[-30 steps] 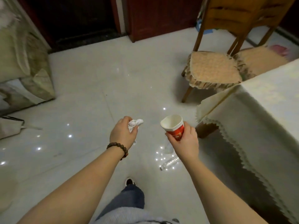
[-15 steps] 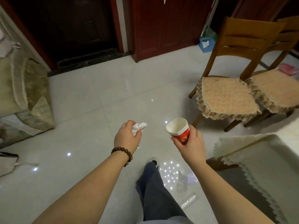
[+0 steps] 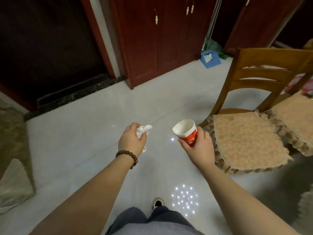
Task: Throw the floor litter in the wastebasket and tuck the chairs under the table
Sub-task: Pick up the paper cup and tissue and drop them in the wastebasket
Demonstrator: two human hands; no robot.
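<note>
Pale glossy floor tiles [image 3: 71, 150] are seen across the room, with a cluster of ceiling-light reflections mirrored near the bottom. Nearest the camera, grey trouser legs and one dark shoe [image 3: 157, 203] are seen. Two bare forearms are extended forward above the floor.

A crumpled white tissue [image 3: 144, 130] is clenched in the left hand [image 3: 132, 141], whose fingers are curled tightly around it; a part of the paper sticks out beyond the knuckles. A beaded bracelet [image 3: 127, 156] is worn on that wrist. A red and white paper cup [image 3: 186, 134] is grasped around its lower wall by the right hand [image 3: 198, 146], held mouth up, tilted slightly, its rim squashed out of round. White markings are printed on the red band, but they cannot be read.

Just beside the right hand, a wooden chair [image 3: 260, 72] with a frilled beige seat cushion [image 3: 245, 138] is stood on the floor, and a second cushioned chair [image 3: 294, 119] is partly seen at the right edge. A draped sofa edge [image 3: 13, 150] is seen at the left.

Farther off, a blue wastebasket [image 3: 210, 58] with white paper inside is set against the dark red cabinet doors [image 3: 162, 36], well apart from both hands. A dark doorway [image 3: 47, 44] is seen to the left.
</note>
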